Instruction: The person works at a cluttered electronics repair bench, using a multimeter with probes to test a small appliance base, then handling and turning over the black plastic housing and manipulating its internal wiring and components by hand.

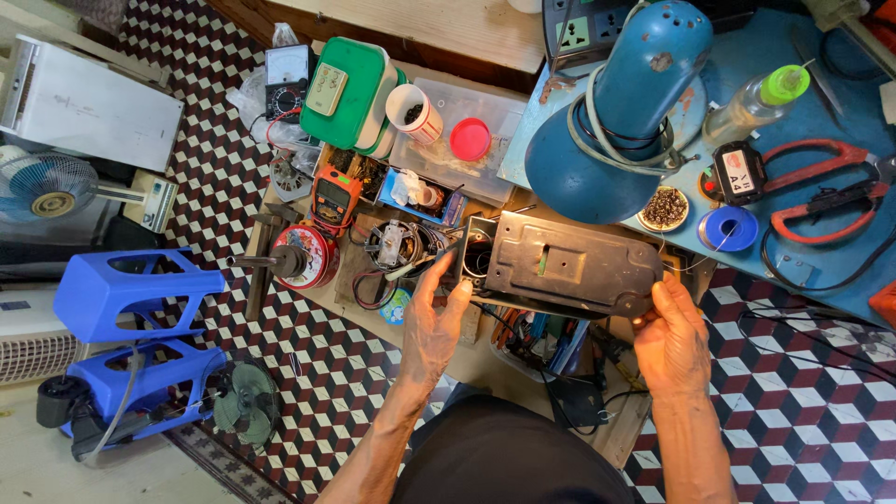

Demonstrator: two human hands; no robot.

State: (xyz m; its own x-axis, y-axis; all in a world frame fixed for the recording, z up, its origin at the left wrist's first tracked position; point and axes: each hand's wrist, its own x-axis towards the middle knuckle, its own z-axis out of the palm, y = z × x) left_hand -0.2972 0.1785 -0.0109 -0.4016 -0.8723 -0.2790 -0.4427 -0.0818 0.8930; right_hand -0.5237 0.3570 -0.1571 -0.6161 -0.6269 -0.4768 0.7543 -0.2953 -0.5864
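I hold a dark grey metal device casing (560,264) flat side up between both hands, over a low cluttered wooden bench (485,355). My left hand (434,327) grips its left end, where the open interior with wires shows. My right hand (670,336) grips its right end, thumb on the upper face. A black cable hangs from under the casing toward my lap.
A blue desk lamp (616,112), red-handled shears (821,187), solder spool (729,228) and spray bottle (756,103) sit on the blue table at right. An orange multimeter (336,198), green box (350,93), white cup (413,112) lie beyond. Blue stools (131,299) and fans stand left.
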